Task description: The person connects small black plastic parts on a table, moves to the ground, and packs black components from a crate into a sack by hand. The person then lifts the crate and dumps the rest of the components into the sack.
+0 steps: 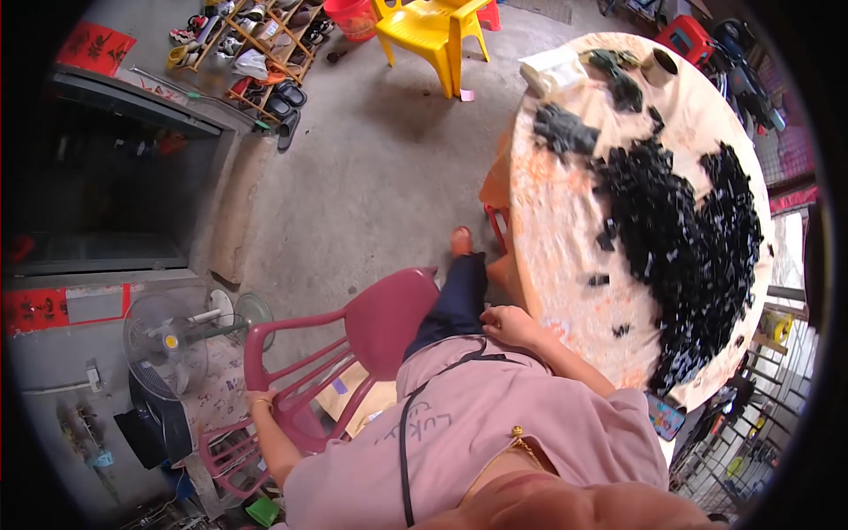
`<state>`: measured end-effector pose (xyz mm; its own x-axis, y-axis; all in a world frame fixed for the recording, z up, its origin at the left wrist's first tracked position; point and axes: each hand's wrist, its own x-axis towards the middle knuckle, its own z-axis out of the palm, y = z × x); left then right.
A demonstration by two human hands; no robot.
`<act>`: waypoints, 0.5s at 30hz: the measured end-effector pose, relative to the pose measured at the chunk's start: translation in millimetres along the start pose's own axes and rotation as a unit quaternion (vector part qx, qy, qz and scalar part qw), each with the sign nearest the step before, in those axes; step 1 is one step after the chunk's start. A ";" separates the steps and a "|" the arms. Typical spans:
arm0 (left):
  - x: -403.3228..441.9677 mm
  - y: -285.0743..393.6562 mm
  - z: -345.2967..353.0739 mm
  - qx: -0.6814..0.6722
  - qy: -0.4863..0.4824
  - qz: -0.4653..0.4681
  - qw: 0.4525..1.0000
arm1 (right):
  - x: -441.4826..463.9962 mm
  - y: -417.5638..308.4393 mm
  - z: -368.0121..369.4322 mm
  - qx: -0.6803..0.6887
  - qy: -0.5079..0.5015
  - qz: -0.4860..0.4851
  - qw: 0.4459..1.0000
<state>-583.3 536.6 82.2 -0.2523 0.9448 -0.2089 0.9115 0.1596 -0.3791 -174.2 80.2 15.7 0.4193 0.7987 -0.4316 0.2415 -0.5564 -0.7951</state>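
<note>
Maroon plastic chair (389, 320) was at the left hand (261, 402), its frame running forward and to the right of the fingers. Left hand: gripping the outer bar of the frame, bracelet at the wrist. Right hand (514, 325): loosely closed, fingers bent in, held in front of the body beside the near left edge of the round table (565, 265). Could not tell whether anything small was pinched in it.

Small black pieces (680, 238) lay in a broad, uneven heap on the pale tablecloth, to the right of the right hand and well apart from it, reaching farther forward too. A few small clumps sat away from the heap, on the side nearer that hand.

Well forward of the right hand, at the table's far end: a white box (555, 72), a dark green cloth (621, 84), an open round container (661, 67). A grey bundle (566, 131) lay closer in, just beside the black heap. A phone (667, 417) was at the near edge, behind and right of the same hand.

Forward-left of the left hand stood a fan (165, 343). Much farther forward, between the two hands' lines, were a shoe rack (269, 44) and a yellow chair (428, 34).
</note>
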 end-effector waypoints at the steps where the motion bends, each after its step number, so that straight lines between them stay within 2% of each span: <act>1: 34.6 10.3 0.6 -0.033 -0.047 0.029 0.998 | 12.8 -5.1 -13.2 0.002 -0.009 0.015 1.000; 2: 67.6 24.0 0.1 -0.066 -0.095 0.058 0.992 | 29.3 -9.5 -25.6 0.004 -0.017 0.031 0.999; 3: 76.3 57.5 -2.8 -0.060 0.055 0.015 0.997 | 50.2 -11.2 -35.5 0.012 -0.025 0.028 0.999; 5: 56.7 160.8 -71.9 -0.034 0.111 0.093 0.989 | 101.8 -22.4 -56.9 0.026 -0.031 0.020 0.999; 6: 62.9 211.1 -84.5 -0.080 0.140 0.122 0.979 | 132.6 -28.5 -65.4 0.034 -0.019 0.004 0.999; 7: 101.7 257.9 -73.0 -0.079 0.169 0.192 0.963 | 169.0 -26.8 -69.4 0.066 0.000 0.000 0.998; 8: 113.3 314.4 -82.5 -0.137 0.116 0.265 0.948 | 205.3 -28.4 -72.5 0.103 0.020 -0.004 0.995; 9: 145.2 371.5 -66.4 -0.146 0.070 0.334 0.929 | 246.2 -37.3 -87.1 0.061 0.010 0.025 0.998; 10: 174.0 426.3 -49.3 -0.198 -0.051 0.381 0.902 | 278.3 -48.0 -99.6 0.026 -0.008 0.064 0.998; 12: 142.1 512.0 -77.4 -0.172 -0.195 0.456 0.851 | 336.0 -55.7 -114.4 -0.135 0.023 0.058 0.989; 14: 122.2 577.1 -102.7 -0.114 -0.244 0.549 0.791 | 378.2 -77.8 -144.4 -0.121 0.030 0.046 0.991; 15: 117.1 604.3 -111.0 -0.119 -0.262 0.572 0.768 | 394.4 -97.5 -166.4 -0.040 0.031 0.072 0.996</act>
<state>-26.0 775.4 -71.3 0.7190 0.2714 -0.6398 0.6519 -0.5826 0.4854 113.2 411.3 -6.1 0.5064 0.6955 -0.5098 0.2424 -0.6821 -0.6899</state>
